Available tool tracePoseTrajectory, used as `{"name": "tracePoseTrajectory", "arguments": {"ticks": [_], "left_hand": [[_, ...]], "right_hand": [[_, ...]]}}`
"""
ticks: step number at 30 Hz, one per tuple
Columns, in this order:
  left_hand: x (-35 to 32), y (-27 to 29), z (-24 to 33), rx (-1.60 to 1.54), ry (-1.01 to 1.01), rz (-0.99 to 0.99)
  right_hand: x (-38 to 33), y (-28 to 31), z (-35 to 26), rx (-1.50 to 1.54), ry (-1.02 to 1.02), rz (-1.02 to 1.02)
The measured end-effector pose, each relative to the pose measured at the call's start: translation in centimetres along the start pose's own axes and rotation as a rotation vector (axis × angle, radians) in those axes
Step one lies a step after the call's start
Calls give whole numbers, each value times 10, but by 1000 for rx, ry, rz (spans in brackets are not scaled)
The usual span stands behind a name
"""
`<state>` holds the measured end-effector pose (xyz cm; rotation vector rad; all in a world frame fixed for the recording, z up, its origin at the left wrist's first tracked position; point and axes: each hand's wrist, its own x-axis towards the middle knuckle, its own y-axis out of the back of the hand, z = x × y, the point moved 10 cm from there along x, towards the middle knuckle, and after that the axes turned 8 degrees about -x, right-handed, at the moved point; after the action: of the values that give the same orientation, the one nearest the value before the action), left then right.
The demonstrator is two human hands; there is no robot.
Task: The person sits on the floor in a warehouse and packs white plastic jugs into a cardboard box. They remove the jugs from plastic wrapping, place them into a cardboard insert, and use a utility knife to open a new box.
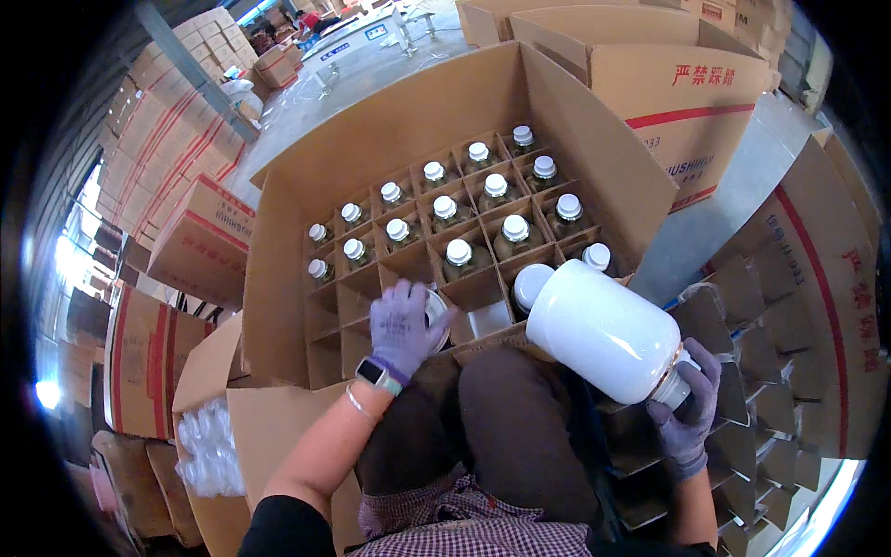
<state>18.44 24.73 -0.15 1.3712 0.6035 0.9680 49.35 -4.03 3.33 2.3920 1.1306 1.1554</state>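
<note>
My right hand (689, 408), in a grey-purple glove, grips a large glossy white bottle (603, 330) at its narrow neck end. The bottle lies tilted over the near right corner of a divided cardboard box (390, 135), its broad base toward the box. My left hand (401, 325), gloved alike, reaches into a near compartment of that box. Its fingers curve about a pale round-edged thing (435, 308), mostly hidden by the hand. Beyond it, capped bottles such as this one (458, 255) stand upright in the compartments. A white lid or base (533, 284) shows beside the held bottle.
An open carton of cardboard dividers (752, 371) stands at my right, another open carton (673, 111) behind it. A box of clear plastic pieces (212, 447) sits at lower left. Stacked cartons (162, 153) line the left; a white machine table (357, 42) is far off.
</note>
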Motion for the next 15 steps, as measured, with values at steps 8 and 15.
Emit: {"name": "tracePoseTrajectory", "arguments": {"ticks": [8, 15], "left_hand": [[133, -104, -14, -33, 81, -310], [118, -5, -6, -249, -66, -15]], "right_hand": [[22, -15, -21, -1, 71, -69], [20, 10, -31, 49, 41, 12]]}}
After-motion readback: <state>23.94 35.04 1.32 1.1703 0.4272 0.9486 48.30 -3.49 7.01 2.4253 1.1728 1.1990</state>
